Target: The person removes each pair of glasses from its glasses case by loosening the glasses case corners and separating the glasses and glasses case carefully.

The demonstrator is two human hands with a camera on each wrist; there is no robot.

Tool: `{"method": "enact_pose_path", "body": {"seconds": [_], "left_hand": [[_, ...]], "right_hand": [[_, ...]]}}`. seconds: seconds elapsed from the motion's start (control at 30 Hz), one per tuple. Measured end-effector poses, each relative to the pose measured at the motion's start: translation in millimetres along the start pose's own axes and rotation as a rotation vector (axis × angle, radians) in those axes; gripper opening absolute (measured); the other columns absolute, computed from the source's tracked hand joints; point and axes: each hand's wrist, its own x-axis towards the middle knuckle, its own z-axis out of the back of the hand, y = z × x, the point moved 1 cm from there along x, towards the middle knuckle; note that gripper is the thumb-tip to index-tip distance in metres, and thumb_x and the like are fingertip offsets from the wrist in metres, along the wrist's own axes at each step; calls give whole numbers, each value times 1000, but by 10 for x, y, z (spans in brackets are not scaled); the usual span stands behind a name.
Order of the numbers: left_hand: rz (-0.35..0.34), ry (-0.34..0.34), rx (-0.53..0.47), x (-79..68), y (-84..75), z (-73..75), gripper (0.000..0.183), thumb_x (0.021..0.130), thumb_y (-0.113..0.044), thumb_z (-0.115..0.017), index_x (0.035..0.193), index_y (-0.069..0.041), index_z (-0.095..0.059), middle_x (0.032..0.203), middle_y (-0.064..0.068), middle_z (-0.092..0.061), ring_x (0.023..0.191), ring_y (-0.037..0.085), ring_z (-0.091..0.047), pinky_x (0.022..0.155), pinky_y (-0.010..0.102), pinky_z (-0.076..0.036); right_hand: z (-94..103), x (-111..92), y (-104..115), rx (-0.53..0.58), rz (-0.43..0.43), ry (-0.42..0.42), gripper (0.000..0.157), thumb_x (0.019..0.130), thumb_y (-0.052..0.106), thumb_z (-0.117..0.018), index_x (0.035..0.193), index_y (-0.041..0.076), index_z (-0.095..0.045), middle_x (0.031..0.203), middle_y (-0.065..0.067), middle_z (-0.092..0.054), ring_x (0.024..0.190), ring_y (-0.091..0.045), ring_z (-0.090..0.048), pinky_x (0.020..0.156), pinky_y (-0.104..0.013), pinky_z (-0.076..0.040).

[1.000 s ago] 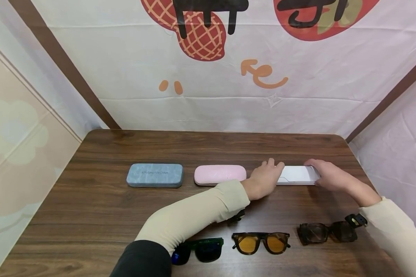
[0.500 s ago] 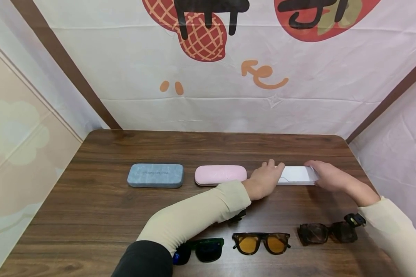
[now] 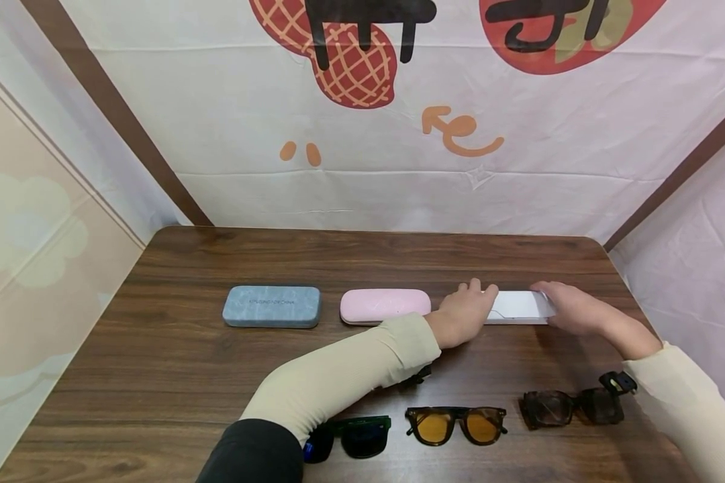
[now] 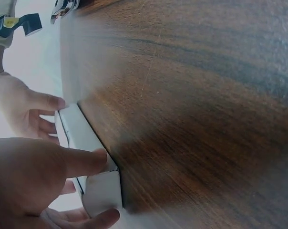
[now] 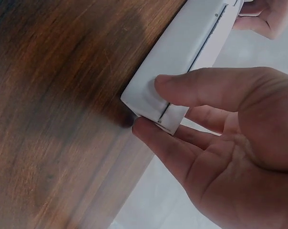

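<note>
A slim white glasses case [image 3: 519,306] with a flap seam lies flat at the right of a row of cases. My left hand [image 3: 464,314] grips its left end. In the left wrist view the thumb [image 4: 89,162] presses the long side while fingers bend round the end. At the opposite end my right hand [image 3: 574,308] holds the case, its thumb [image 5: 182,88] on the side and the index finger at the corner. Left of my left hand sits a pink glasses case [image 3: 385,306], and farther left a blue glasses case [image 3: 272,306].
Along the front of the wooden table [image 3: 157,389] lie dark green-rimmed sunglasses [image 3: 365,437], amber-lensed glasses [image 3: 456,425] and dark-framed glasses [image 3: 550,409]. My left sleeve partly covers the green-rimmed pair. A printed cloth [image 3: 362,194] hangs behind the table.
</note>
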Motion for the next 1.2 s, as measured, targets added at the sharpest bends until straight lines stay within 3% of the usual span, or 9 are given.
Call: {"method": "enact_pose_path", "body": {"seconds": [0.23, 0.43, 0.77, 0.87, 1.03, 1.2], "left_hand": [[8, 5, 32, -11, -31, 25, 25, 106, -12, -50, 130, -17, -47, 120, 7, -52, 101, 20, -56, 69, 31, -52], [-6, -2, 63, -4, -40, 38, 30, 102, -16, -58, 130, -16, -48, 120, 7, -53, 101, 20, -55, 71, 29, -53], [-63, -21, 155, 34, -30, 175, 47, 97, -39, -67, 136, -15, -55, 127, 6, -53, 113, 17, -55, 87, 28, -52], [-70, -19, 170, 43, -2, 258, 53, 98, -46, -65, 140, -16, -53, 130, 6, -52, 116, 18, -55, 93, 29, -50], [-62, 3, 197, 37, 67, 409, 63, 100, -58, -54, 146, -16, -49, 136, 6, -51, 122, 21, -52, 103, 33, -44], [-19, -4, 183, 51, 203, 563, 74, 100, -67, -40, 154, -16, -40, 148, 8, -46, 138, 27, -42, 116, 44, -31]], "right_hand": [[4, 7, -5, 2, -3, 12, 55, 79, -9, -75, 127, -18, -50, 116, -35, -59, 103, -45, -61, 81, -56, -53], [8, 14, 5, 16, -16, 22, 58, 82, 2, -79, 128, -18, -50, 116, -34, -59, 102, -43, -60, 80, -56, -52], [58, -24, 66, 58, -72, 95, 72, 91, 21, -75, 139, -19, -40, 136, -46, -39, 111, -49, -52, 84, -58, -49], [108, -23, 89, 60, -98, 114, 76, 94, 28, -73, 142, -19, -38, 141, -46, -35, 120, -55, -47, 89, -63, -47], [177, 8, 142, 65, -125, 124, 84, 97, 39, -68, 148, -17, -30, 150, -46, -23, 135, -64, -26, 100, -74, -33], [232, 78, 220, 54, -92, 74, 88, 98, 42, -66, 152, -15, -25, 155, -45, -14, 138, -65, -17, 103, -77, -25]]}}
